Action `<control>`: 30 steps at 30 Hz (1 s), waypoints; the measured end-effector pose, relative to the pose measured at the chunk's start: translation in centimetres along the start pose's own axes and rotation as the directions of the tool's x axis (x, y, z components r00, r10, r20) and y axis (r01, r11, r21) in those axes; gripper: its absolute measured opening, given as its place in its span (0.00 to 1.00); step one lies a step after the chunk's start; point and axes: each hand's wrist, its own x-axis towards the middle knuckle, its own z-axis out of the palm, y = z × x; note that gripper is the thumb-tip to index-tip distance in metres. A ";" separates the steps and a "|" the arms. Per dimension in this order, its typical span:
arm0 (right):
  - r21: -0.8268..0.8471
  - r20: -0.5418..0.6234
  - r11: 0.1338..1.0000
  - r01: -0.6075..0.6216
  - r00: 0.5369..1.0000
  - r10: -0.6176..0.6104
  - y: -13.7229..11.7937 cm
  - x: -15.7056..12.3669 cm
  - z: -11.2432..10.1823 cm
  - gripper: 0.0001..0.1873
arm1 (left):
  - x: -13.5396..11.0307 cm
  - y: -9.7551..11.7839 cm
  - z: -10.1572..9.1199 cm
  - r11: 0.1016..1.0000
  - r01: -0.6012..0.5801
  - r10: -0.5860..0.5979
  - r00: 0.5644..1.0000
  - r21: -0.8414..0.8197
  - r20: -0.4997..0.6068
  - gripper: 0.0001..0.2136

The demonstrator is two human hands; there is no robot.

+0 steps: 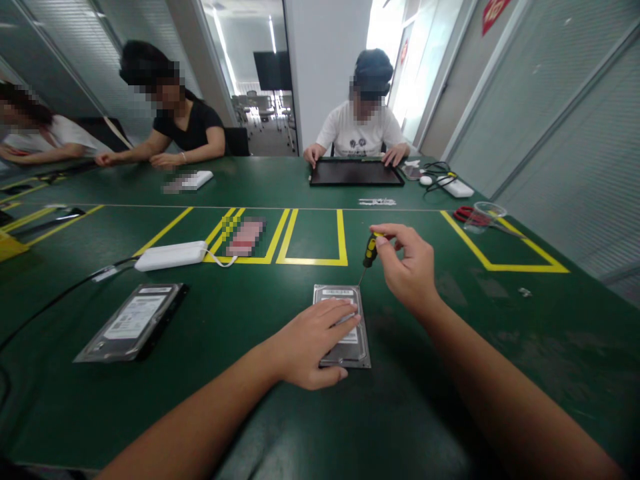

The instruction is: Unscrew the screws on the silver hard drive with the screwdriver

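Two hard drives lie on the green surface (240,320); the first hard drive (357,353) sits about midway between the surface's left and right edges, toward the near edge, and the second hard drive (133,320) lies well apart from it, toward the left edge; one left hand (315,340) rests palm down across the first drive, its fingers extended and slightly spread, covering part of the label; one right hand (407,267) pinches the handle of one yellow-and-black screwdriver (371,251) between thumb and fingers, the shaft slanting down to the drive's far right corner; two white power strips are in view, one (170,256) beyond the second drive and one (456,187) near the surface's far right corner; near the right edge are one clear cup (484,217) and, just beside it, one red-handled tool (465,215); nearer along that side lies one cluster of metal bits (525,292), too small to count; three other people sit around the far side, one with two hands on a single black panel (356,173) by the far edge.
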 end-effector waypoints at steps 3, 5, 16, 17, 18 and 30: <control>-0.025 -0.001 1.000 0.012 1.000 -0.012 0.0 0.0 0.0 0.08 | 0.0 0.0 0.0 1.000 -0.003 0.003 1.000 0.001 -0.003 0.41; -0.032 -0.009 0.999 0.014 1.000 -0.015 -0.1 0.1 0.1 0.07 | 0.0 0.1 -0.1 1.000 0.000 0.000 1.000 0.006 -0.002 0.41; -0.022 -0.005 0.999 -0.035 0.999 0.035 -0.4 0.1 0.0 0.08 | 0.0 -0.1 0.1 1.000 0.000 0.000 1.000 0.002 -0.003 0.42; -0.025 -0.007 0.999 -0.042 0.999 0.042 -0.4 0.1 0.0 0.07 | 0.0 -0.1 0.1 1.000 0.000 0.000 1.000 -0.001 -0.004 0.42; -0.026 -0.011 0.998 -0.051 0.999 0.051 -0.4 0.1 0.1 0.07 | 0.0 -0.1 0.1 1.000 0.000 -0.001 1.000 -0.005 -0.005 0.42; -0.025 -0.047 0.999 -0.047 0.998 0.046 -0.3 0.2 0.2 0.07 | 0.0 0.0 0.0 1.000 0.007 -0.007 1.000 0.001 0.005 0.41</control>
